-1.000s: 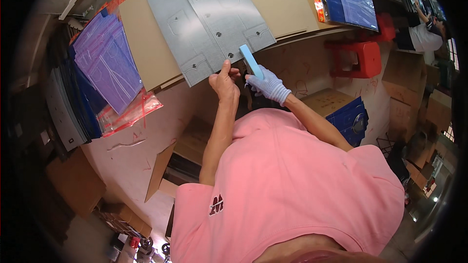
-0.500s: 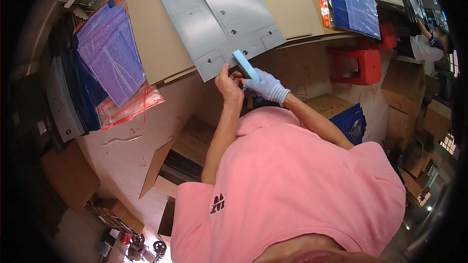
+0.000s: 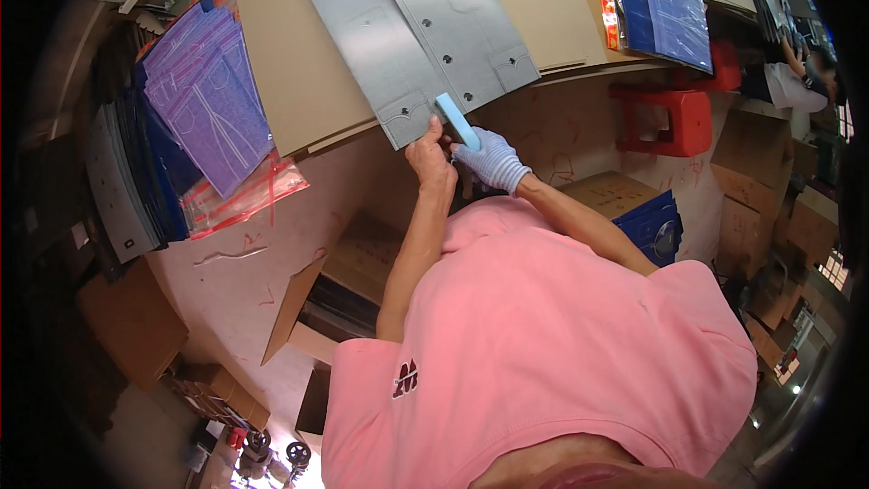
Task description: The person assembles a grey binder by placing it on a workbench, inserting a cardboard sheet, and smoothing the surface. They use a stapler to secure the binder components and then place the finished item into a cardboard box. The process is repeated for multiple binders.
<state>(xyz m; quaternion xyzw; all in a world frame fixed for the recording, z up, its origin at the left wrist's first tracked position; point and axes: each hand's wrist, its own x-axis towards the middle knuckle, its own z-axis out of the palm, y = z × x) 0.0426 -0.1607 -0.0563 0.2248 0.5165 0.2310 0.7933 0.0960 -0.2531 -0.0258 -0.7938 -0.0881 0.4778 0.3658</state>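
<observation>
A grey jacket-shaped sheet (image 3: 380,45), with embossed pockets and dark snap-like dots, lies tilted on the tan board stack (image 3: 290,63) and reaches over its near edge. My bare left hand (image 3: 431,161) is closed at the sheet's lower edge, thumb pointing up; its curled fingers are partly hidden. Close beside it on the right, my right hand (image 3: 493,161) wears a pale striped glove and is closed round a light blue oblong block (image 3: 457,122). The block's upper end overlaps the sheet's lower edge in view.
Purple patterned sheets (image 3: 204,91) and red-edged clear bags (image 3: 244,199) lie left. A wrapped blue pack (image 3: 661,14) lies right, above a red stool (image 3: 665,118). Cardboard boxes (image 3: 358,258) stand below the table. Another person (image 3: 797,81) is at the far right.
The grey sheet has shifted a little to the right, and my left hand has moved right with it. The light blue block stays in my right hand, almost in the same place.
</observation>
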